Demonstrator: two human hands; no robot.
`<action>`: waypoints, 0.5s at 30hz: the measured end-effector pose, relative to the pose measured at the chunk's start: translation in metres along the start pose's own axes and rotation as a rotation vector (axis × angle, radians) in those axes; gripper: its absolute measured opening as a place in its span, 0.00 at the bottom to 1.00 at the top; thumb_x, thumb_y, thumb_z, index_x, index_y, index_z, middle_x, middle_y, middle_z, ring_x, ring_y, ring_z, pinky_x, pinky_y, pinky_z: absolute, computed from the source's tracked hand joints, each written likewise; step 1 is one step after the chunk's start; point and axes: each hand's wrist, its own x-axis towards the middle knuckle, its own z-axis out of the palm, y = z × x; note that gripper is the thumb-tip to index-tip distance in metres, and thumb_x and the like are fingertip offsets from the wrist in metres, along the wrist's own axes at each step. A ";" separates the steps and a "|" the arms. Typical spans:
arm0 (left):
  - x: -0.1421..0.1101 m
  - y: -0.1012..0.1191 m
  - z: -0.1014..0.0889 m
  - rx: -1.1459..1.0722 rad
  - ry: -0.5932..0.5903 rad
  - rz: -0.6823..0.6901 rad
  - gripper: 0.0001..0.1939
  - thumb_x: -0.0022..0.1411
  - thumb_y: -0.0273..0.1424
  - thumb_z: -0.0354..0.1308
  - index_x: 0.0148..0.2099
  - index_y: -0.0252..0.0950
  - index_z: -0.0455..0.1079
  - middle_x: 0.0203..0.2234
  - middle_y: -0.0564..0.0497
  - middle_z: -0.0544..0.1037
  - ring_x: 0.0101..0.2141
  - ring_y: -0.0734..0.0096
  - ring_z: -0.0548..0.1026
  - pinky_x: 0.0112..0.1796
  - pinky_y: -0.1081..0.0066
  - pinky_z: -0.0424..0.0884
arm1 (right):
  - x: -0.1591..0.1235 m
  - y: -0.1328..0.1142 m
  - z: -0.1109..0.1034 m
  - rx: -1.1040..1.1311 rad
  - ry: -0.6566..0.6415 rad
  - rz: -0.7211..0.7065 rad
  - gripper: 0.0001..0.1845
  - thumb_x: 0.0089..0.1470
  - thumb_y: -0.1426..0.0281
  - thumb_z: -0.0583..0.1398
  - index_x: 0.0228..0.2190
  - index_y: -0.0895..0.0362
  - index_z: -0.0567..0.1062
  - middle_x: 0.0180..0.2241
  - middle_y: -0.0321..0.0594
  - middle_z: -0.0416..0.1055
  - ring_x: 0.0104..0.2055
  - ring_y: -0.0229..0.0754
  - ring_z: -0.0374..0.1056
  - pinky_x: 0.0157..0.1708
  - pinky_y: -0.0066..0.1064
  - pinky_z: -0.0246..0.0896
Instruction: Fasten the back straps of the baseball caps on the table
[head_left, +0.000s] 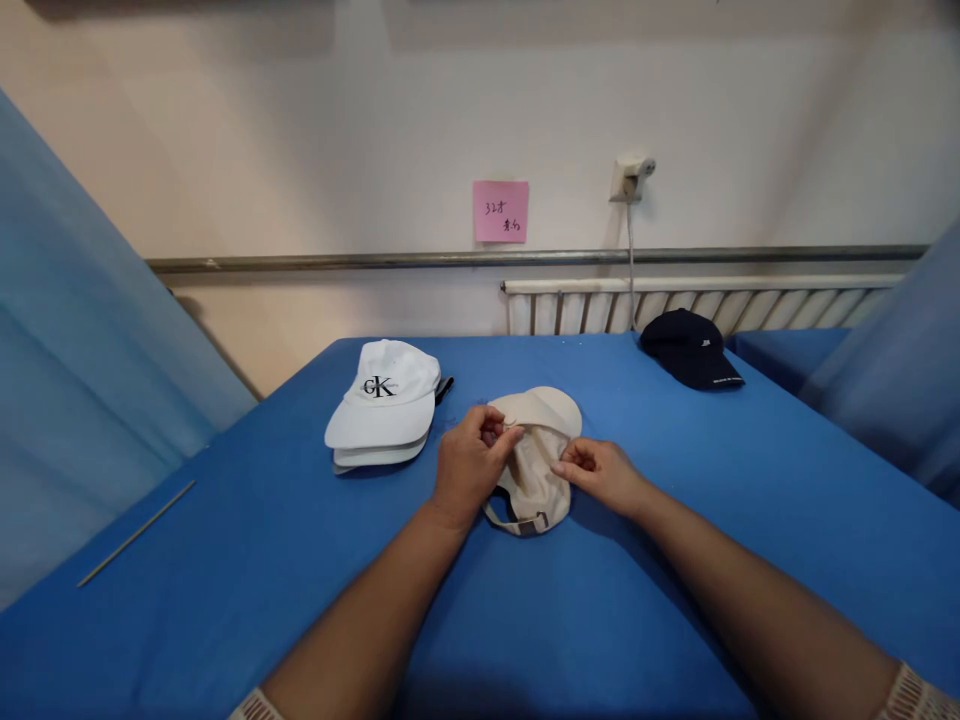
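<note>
A beige baseball cap (541, 465) lies on the blue-covered table in front of me. Its brim points away, and the back strap with a metal buckle faces me. My left hand (471, 462) is closed in a pinch on the cap's left side, where brim and crown meet. On the opposite side, the fingers of my right hand (598, 472) pinch the fabric of the crown. Stacked to the left are white caps, the top cap (386, 395) bearing black "CK" letters. A dark navy cap (686, 345) rests at the far right.
A thin stick (136, 534) lies near the left edge of the blue table (247, 560). Blue curtains (82, 330) hang at both sides. Behind the table are a radiator (577, 305), a rail, a wall socket (630, 180) with a cord, and a pink note (500, 211).
</note>
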 end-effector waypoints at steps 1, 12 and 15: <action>0.000 0.000 0.000 -0.023 -0.013 0.001 0.12 0.55 0.37 0.62 0.39 0.36 0.70 0.26 0.55 0.74 0.25 0.75 0.71 0.30 0.73 0.68 | -0.001 0.000 0.002 0.007 0.003 -0.016 0.16 0.52 0.56 0.60 0.25 0.56 0.69 0.21 0.31 0.66 0.22 0.34 0.59 0.22 0.24 0.53; -0.003 0.005 -0.001 -0.286 -0.115 -0.056 0.13 0.54 0.38 0.63 0.39 0.35 0.72 0.24 0.55 0.74 0.25 0.75 0.70 0.29 0.73 0.68 | -0.009 -0.019 -0.025 -0.236 0.280 -0.238 0.15 0.57 0.59 0.56 0.24 0.55 0.68 0.20 0.33 0.65 0.22 0.35 0.59 0.25 0.27 0.54; -0.008 0.010 0.003 -0.262 -0.135 -0.046 0.12 0.54 0.37 0.63 0.39 0.36 0.72 0.23 0.56 0.74 0.24 0.76 0.69 0.28 0.74 0.67 | -0.019 -0.035 -0.015 -0.400 0.209 -0.375 0.13 0.55 0.59 0.59 0.30 0.56 0.70 0.26 0.37 0.70 0.26 0.37 0.64 0.29 0.28 0.56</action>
